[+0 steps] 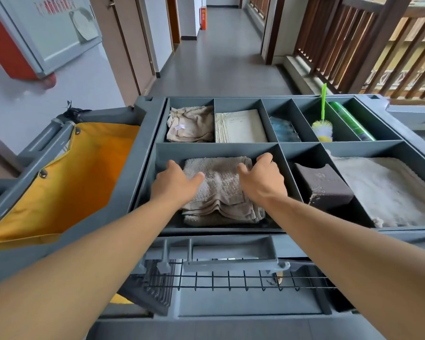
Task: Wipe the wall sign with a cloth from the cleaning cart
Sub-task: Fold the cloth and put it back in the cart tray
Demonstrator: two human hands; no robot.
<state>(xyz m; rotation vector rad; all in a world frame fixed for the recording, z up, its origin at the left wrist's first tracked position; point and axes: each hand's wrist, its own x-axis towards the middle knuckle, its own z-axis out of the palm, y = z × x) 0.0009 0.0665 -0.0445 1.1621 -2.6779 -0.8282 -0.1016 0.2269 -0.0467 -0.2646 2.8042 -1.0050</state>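
Observation:
A stack of folded grey-beige cloths [221, 192] lies in the near-left compartment of the grey cleaning cart's top tray [219, 146]. My left hand [176, 184] clasps the stack's left edge, thumb lying on top and fingers tucked down its side. My right hand [260, 179] clasps the right far corner, thumb on top and fingers curled over the edge. The stack rests in the compartment. The wall sign [52, 28], a pale board with red lettering in a silver and red frame, hangs on the left wall above and beyond the cart.
Other compartments hold a crumpled beige cloth [190, 125], a stack of papers [242, 126], a green-handled brush [323, 130], a green can [351, 123], a dark box [325, 186] and a white towel [388, 190]. A yellow bag [79, 173] hangs on the cart's left. A corridor runs ahead, with a wooden railing [353, 45] on the right.

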